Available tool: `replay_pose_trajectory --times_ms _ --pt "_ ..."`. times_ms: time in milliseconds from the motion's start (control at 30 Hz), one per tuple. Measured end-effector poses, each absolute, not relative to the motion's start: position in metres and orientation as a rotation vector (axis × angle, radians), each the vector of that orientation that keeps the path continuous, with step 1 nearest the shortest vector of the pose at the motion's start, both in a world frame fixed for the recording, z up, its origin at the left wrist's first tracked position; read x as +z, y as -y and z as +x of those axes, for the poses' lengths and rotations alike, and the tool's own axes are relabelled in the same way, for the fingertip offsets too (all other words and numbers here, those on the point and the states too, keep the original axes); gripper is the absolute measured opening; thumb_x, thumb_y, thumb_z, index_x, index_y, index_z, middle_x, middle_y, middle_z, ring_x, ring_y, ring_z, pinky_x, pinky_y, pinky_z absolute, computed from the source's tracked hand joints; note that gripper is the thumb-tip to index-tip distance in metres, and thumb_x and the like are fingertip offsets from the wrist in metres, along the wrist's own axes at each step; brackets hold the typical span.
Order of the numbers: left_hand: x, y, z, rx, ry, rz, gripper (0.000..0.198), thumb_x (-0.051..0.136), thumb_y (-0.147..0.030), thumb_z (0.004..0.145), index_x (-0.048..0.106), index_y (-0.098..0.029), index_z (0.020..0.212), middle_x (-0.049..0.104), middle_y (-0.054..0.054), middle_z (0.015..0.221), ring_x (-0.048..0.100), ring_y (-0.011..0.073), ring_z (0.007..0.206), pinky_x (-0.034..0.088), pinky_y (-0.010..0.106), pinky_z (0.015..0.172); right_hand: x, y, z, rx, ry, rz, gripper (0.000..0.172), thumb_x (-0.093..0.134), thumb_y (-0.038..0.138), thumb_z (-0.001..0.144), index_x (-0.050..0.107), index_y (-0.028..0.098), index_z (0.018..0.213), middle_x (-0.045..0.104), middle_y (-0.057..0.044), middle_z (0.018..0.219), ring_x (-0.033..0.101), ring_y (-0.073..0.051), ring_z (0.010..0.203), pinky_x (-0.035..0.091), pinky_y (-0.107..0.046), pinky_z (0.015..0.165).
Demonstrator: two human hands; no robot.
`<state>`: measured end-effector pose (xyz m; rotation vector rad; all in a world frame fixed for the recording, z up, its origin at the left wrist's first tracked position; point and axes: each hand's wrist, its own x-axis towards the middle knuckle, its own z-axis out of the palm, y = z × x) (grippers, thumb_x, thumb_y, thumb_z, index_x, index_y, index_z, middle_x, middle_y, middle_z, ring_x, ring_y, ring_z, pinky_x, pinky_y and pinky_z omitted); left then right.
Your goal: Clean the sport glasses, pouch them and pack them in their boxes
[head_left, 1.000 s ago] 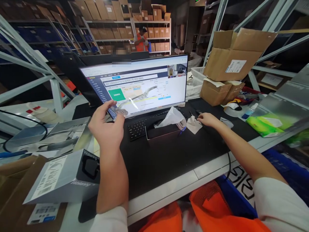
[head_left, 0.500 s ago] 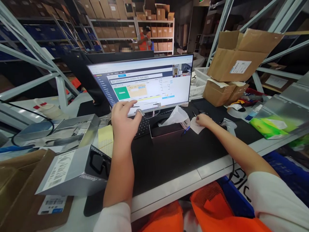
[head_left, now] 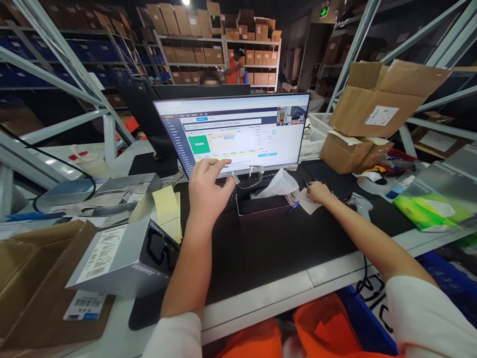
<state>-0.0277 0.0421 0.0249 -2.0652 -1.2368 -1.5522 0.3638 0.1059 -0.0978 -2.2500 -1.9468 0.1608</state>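
Note:
My left hand (head_left: 208, 191) is raised over the black mat (head_left: 268, 243) in front of the monitor (head_left: 238, 132). Its fingers pinch one arm of a pair of clear glasses (head_left: 249, 177), which hang over the keyboard by the monitor's foot. My right hand (head_left: 317, 191) lies to the right of the dark tissue box (head_left: 263, 208), fingers curled on a small white cloth (head_left: 306, 205). A white tissue (head_left: 278, 184) sticks up out of the box.
A grey glasses box (head_left: 122, 258) lies at the near left on brown cardboard (head_left: 33, 283), with yellow notes (head_left: 167, 209) behind it. A scanner (head_left: 358, 203), a green pack (head_left: 421, 213) and stacked cartons (head_left: 372, 109) are on the right. A person in orange (head_left: 234, 69) stands by far shelves.
My left hand has carried the clear glasses from up in front of the screen down and right towards the keyboard. My right hand has stayed on the white cloth.

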Motion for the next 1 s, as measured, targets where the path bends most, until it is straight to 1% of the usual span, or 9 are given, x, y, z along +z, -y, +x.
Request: replay_pose_trajectory --times_ms 100,200,333,500,633,700,767,933,1000 --pt "0.026 -0.041 -0.028 -1.563 1.232 -2.041 0.03 0.063 -0.019 0.082 0.074 -0.022 0.11 0.067 0.006 0.101 0.063 0.0221 0.1 0.051 0.035 0.092 -0.09 -0.102 0.363 0.194 1.85 -2.22 0.037 0.063 0.047 0.097 0.066 0.014 0.113 0.068 -0.008 0.109 0.066 -0.019 0.093 0.055 -0.039 0.086" --pt "0.026 -0.042 -0.028 -1.562 1.215 -2.041 0.028 0.064 -0.02 0.083 0.073 -0.021 0.109 0.066 0.006 0.099 0.063 0.0228 0.099 0.051 0.036 0.092 -0.061 -0.102 0.377 0.181 1.687 -2.164 0.026 0.067 0.04 0.092 0.069 0.014 0.085 0.066 -0.004 0.078 0.06 -0.016 0.071 0.05 -0.031 0.07" --pt "0.026 -0.042 -0.023 -1.592 1.22 -2.038 0.023 0.064 -0.018 0.083 0.072 -0.019 0.105 0.067 0.006 0.097 0.063 0.0237 0.099 0.051 0.037 0.091 -0.008 -0.1 0.386 0.007 1.394 -1.929 0.031 0.056 0.027 0.088 0.051 0.019 0.058 0.05 -0.001 0.058 0.052 -0.016 0.063 0.04 -0.029 0.062" --pt "0.021 -0.035 -0.005 -1.569 1.303 -2.057 0.023 0.065 -0.015 0.081 0.071 -0.019 0.104 0.072 0.006 0.102 0.067 0.0237 0.1 0.053 0.036 0.09 0.026 -0.058 0.303 -0.203 1.187 -1.482 0.026 0.038 0.028 0.097 0.037 0.024 0.071 0.043 0.002 0.067 0.047 -0.013 0.065 0.041 -0.027 0.063" --pt "0.017 -0.028 0.007 -1.543 1.358 -2.117 0.025 0.067 -0.017 0.082 0.072 -0.018 0.106 0.077 0.005 0.102 0.072 0.0232 0.096 0.056 0.035 0.087 0.011 -0.001 0.195 -0.193 1.642 -0.923 0.024 0.058 0.029 0.094 0.047 0.022 0.074 0.067 -0.005 0.089 0.067 -0.021 0.094 0.051 -0.034 0.084" --pt "0.017 -0.025 0.007 -1.597 1.306 -2.12 0.023 0.065 -0.016 0.084 0.073 -0.017 0.106 0.078 0.006 0.101 0.074 0.0223 0.094 0.058 0.034 0.085 0.001 0.01 0.165 -0.197 1.907 -0.747 0.015 0.054 0.023 0.098 0.052 0.021 0.083 0.069 -0.012 0.126 0.058 -0.029 0.132 0.043 -0.048 0.11" --pt "0.018 -0.022 0.006 -1.685 1.235 -2.074 0.022 0.065 -0.015 0.084 0.073 -0.016 0.104 0.079 0.007 0.099 0.075 0.0211 0.091 0.059 0.033 0.084 -0.007 0.006 0.158 -0.212 1.987 -0.701 0.012 0.051 0.02 0.1 0.052 0.021 0.088 0.061 -0.013 0.144 0.041 -0.03 0.148 0.028 -0.056 0.121" --pt "0.022 -0.019 0.007 -1.794 1.211 -1.976 0.024 0.07 -0.016 0.08 0.074 -0.017 0.103 0.08 0.006 0.1 0.076 0.0199 0.093 0.061 0.032 0.088 -0.02 -0.017 0.178 -0.213 1.714 -0.818 0.016 0.044 0.021 0.103 0.055 0.021 0.091 0.058 -0.014 0.148 0.037 -0.027 0.151 0.029 -0.054 0.123" --pt "0.021 -0.017 0.01 -1.779 1.214 -1.991 0.024 0.07 -0.016 0.081 0.075 -0.018 0.104 0.08 0.005 0.1 0.076 0.0198 0.092 0.062 0.032 0.088 -0.024 -0.016 0.179 -0.244 1.75 -0.805 0.017 0.043 0.023 0.103 0.057 0.021 0.094 0.057 -0.014 0.148 0.031 -0.028 0.154 0.021 -0.058 0.125"
